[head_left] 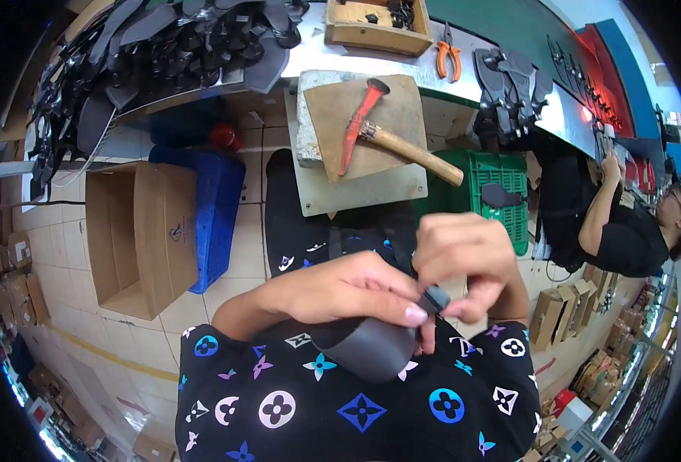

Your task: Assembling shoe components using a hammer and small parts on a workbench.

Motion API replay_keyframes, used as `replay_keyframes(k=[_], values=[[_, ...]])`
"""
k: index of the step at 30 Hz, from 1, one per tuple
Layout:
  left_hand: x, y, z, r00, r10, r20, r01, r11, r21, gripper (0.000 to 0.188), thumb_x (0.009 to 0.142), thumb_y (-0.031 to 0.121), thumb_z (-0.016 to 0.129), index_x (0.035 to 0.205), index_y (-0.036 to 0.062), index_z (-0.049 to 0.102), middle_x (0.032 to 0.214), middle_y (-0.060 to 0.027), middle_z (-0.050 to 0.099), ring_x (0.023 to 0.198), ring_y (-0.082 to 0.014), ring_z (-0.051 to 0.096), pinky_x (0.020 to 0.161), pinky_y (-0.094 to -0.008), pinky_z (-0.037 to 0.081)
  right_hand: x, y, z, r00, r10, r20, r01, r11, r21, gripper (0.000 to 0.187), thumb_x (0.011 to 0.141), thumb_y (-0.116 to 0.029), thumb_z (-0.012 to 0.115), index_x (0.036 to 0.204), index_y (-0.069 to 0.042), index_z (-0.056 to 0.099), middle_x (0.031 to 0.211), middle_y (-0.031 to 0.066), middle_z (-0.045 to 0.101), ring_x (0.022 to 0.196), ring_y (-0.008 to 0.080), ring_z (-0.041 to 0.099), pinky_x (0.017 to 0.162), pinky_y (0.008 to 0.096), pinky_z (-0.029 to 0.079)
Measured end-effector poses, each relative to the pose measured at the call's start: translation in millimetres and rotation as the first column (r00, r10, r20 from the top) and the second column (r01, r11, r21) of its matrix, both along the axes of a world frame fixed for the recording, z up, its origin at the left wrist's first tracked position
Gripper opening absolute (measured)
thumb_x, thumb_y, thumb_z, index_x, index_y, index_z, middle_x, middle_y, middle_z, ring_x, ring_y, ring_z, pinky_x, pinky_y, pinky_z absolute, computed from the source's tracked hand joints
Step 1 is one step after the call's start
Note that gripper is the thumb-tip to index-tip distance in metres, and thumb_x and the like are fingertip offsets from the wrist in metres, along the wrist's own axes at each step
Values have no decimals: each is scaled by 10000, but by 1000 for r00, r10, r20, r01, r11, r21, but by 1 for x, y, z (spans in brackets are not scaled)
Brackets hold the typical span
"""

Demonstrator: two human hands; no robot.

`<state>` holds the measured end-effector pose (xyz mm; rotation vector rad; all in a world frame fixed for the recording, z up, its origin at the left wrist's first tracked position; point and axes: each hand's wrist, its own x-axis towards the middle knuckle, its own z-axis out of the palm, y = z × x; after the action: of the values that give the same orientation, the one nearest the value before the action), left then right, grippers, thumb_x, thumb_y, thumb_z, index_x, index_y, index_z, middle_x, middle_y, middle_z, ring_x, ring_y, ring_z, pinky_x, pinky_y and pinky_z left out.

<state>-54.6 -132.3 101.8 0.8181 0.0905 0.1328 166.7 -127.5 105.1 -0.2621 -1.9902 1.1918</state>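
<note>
Close to my body, my left hand point(344, 289) is closed on a dark grey, curved sandal sole point(371, 350), its thumb pressed along the upper edge. At the right end of the sole a small dark strap piece point(435, 298) sticks up between the two hands. My right hand point(467, 258) has its fingers curled with thumb and forefinger around that piece; the fingers partly hide how it joins the sole. Beyond my hands, a hammer point(390, 142) with a red head and wooden handle lies on a brown sheet point(398, 100) over a stone block point(308, 127).
Dark soles and straps point(202, 46) pile up on the bench at far left. Orange-handled pliers point(448, 58) lie beside a wooden box point(379, 35); more sandals point(510, 81) sit rightward. A cardboard box point(117, 246), blue crate point(221, 208) and green crate point(510, 181) flank me. A co-worker point(625, 231) sits at right.
</note>
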Motion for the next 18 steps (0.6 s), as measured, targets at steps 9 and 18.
replay_keyframes(k=[9,18], values=[[-8,0,4,954,298,-31,-230,796,561,231,955,214,634,940,-2,715,726,-125,646,652,-170,598,628,-328,459,10,21,27,944,106,314,-157,977,141,246,848,-138,712,994,41,628,867,147,615,717,308,585,622,371,492],[-97,150,58,-402,671,624,12,-677,736,343,934,305,675,902,-36,647,805,-163,630,709,-286,598,653,-402,472,87,31,-34,488,-774,404,777,596,204,487,912,-81,642,1371,-16,493,1122,115,647,781,165,612,714,300,523]])
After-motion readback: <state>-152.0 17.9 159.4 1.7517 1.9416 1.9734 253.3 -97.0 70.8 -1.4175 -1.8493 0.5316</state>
